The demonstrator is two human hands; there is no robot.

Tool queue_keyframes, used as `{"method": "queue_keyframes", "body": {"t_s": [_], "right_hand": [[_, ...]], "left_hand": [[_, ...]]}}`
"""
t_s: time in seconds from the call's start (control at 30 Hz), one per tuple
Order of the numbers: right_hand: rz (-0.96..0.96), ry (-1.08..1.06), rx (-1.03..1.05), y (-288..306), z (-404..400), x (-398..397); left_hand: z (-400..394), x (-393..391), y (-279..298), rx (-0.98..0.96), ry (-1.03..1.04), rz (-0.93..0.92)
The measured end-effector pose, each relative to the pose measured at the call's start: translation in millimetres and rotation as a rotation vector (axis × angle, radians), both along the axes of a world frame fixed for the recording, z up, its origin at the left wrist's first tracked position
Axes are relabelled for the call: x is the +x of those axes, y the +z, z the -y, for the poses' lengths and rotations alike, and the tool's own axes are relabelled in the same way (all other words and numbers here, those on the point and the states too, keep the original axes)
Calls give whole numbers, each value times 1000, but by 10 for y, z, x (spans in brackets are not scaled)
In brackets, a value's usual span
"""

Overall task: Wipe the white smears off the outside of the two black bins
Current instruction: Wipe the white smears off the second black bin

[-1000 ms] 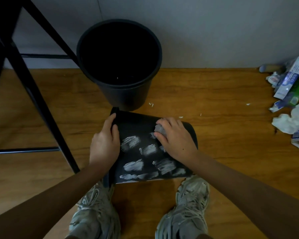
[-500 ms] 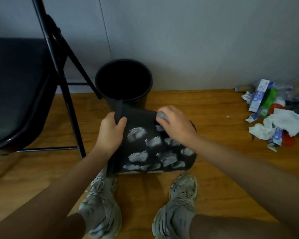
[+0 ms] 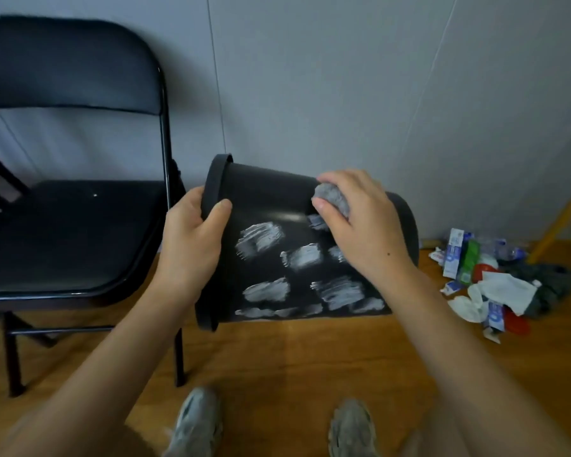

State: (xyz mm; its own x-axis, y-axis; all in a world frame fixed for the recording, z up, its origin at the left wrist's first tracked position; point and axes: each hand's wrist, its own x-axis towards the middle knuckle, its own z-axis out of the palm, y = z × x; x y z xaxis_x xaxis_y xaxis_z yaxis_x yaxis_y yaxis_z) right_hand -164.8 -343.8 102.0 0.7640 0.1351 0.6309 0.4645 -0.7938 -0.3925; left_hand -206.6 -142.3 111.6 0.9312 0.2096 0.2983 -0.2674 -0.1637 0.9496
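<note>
A black bin (image 3: 264, 192) is held on its side in the air in front of me, its rim to the left. Several white smears (image 3: 261, 239) cover the side that faces me. My left hand (image 3: 192, 245) grips the bin's rim, thumb over the outside. My right hand (image 3: 360, 225) presses a crumpled grey wad (image 3: 332, 197) against the bin's upper side, next to one smear. The second black bin is hidden behind the held one.
A black folding chair (image 3: 70, 225) stands close on the left against the grey wall. A pile of litter (image 3: 495, 285), with cartons, white tissue and red scraps, lies on the wooden floor at the right. My two grey shoes (image 3: 198, 423) show at the bottom.
The bin has come up off the floor and now hangs higher in front of me. My view has lifted, so the chair shows whole and the second bin has dropped out of sight.
</note>
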Motion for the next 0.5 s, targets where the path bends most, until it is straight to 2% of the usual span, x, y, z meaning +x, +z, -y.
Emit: {"method": "queue_keyframes", "body": {"t_s": [0.1,0.37,0.5], "right_hand": [[35,-23,16,-100,-65,-69],[90,130,-202,-428,-303,-116],[-30,-24,-134,-403,-113,69]], "left_hand": [[30,-17,-70,2,20,5],[-83,2,-326,9,109,29],[-122,-5,-335,57,71,67]]}}
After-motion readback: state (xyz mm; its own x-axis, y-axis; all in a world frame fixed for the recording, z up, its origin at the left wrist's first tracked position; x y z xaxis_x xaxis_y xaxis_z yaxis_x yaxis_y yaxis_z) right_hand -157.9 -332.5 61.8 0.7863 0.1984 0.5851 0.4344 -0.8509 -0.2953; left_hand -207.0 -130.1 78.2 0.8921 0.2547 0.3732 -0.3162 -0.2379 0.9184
